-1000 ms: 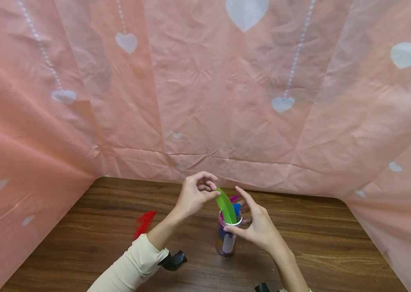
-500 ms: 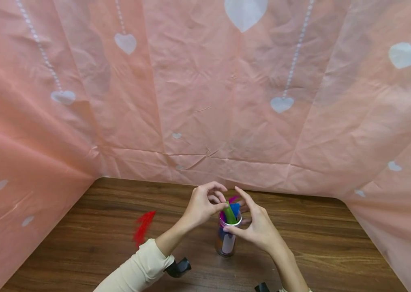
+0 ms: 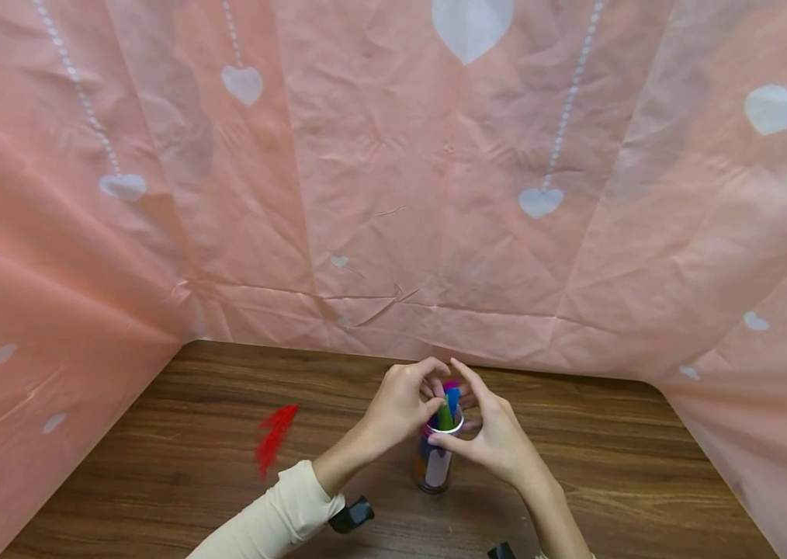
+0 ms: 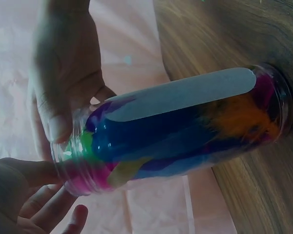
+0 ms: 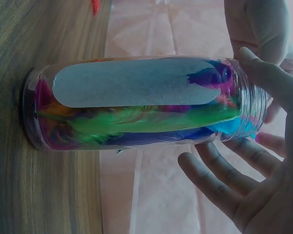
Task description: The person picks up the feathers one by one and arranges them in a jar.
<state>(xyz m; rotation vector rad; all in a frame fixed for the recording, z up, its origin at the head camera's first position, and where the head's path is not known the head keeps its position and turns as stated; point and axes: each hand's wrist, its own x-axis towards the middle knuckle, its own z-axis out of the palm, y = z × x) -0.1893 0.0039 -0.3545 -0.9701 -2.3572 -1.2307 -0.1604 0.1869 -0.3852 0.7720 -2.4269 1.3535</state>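
Note:
A clear jar (image 3: 435, 470) with a pale label stands upright on the wooden table, stuffed with colored feathers. My right hand (image 3: 501, 439) holds it by the neck, thumb on the near side and fingers around the far side. At the mouth, my left hand (image 3: 396, 400) pinches a green feather (image 3: 445, 419), whose lower part is inside the jar. Beside it a blue feather (image 3: 452, 400) sticks up above the rim. Through the wall in the right wrist view, green plumage (image 5: 151, 122) runs along the jar. Orange plumage (image 4: 239, 117) shows near the base in the left wrist view.
A red feather (image 3: 276, 439) lies on the table (image 3: 184, 435), left of the jar. Pink cloth (image 3: 393, 233) printed with white hearts hangs behind the table and along both sides. Black wrist mounts (image 3: 351, 514) sit close to the tabletop.
My left hand has moved down and to the right, pushing the green feather deeper into the jar, so much less of it stands above the rim. The right hand and jar have stayed put.

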